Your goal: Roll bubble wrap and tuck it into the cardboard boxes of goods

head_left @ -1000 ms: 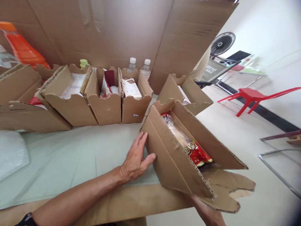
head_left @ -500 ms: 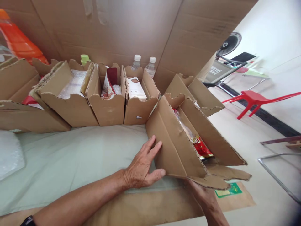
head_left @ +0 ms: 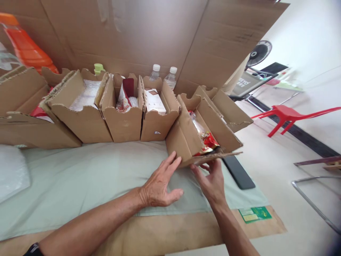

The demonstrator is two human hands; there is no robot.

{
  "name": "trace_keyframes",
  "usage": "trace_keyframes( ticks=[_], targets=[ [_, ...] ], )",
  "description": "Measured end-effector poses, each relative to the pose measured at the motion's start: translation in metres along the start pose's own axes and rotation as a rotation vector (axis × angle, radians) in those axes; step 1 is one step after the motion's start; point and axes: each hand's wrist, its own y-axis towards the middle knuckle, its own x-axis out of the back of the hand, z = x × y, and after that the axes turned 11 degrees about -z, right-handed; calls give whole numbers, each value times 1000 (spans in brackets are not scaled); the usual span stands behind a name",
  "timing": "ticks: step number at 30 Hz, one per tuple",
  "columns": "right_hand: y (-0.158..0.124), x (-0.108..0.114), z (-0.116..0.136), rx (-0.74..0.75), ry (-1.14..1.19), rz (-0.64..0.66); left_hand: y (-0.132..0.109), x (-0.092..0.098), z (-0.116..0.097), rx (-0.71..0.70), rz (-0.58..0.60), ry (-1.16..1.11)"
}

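An open-topped cardboard box point(head_left: 179, 140) stands angled at the right end of a row, its front lifted off the cloth. Inside it lies a shiny red packet point(head_left: 210, 139). My left hand point(head_left: 161, 183) is spread open, its fingertips against or right beside the box's left side. At the box's front end, my right hand point(head_left: 213, 181) has its fingers curled on the lower edge; the flap above partly hides them. To the right of that hand, a dark, flat, phone-like slab point(head_left: 239, 173) lies on the pale green cloth point(head_left: 112, 177).
Several cardboard boxes point(head_left: 122, 126) with packages line the back. Behind them are an orange bottle point(head_left: 33, 48), two white-capped clear bottles point(head_left: 171, 76) and a tall cardboard panel point(head_left: 149, 35). Bubble wrap point(head_left: 13, 172) lies left. A red chair point(head_left: 287, 113) stands right.
The angled box has swung away from me, its front end moving back and left. My right hand has come up to its front edge, and the dark slab now shows.
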Motion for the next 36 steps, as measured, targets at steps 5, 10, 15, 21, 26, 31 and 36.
trace_keyframes(
  ticks=[5, 10, 15, 21, 26, 31, 36],
  targets=[
    [53, -22, 27, 5, -585, 134, -1, 1, -2, 81, -39, 14],
    [80, -48, 40, 7, -636, 169, 0, 1, -1, 113, -38, 15],
    [64, -52, 27, 51, -407, 180, -1, -1, 0, 116, -53, 24],
    [76, 13, -22, -57, -234, -182, -3, -4, 3, 152, -70, 7],
    [130, 24, -47, -129, 107, -14, -3, -5, 3, 186, -88, 32],
    [158, -6, -53, -160, 271, 132, 0, -5, 3, 198, -83, 47],
    [132, -18, -52, -239, 212, 26, 4, -7, -1, 219, -82, 76]
  ],
)
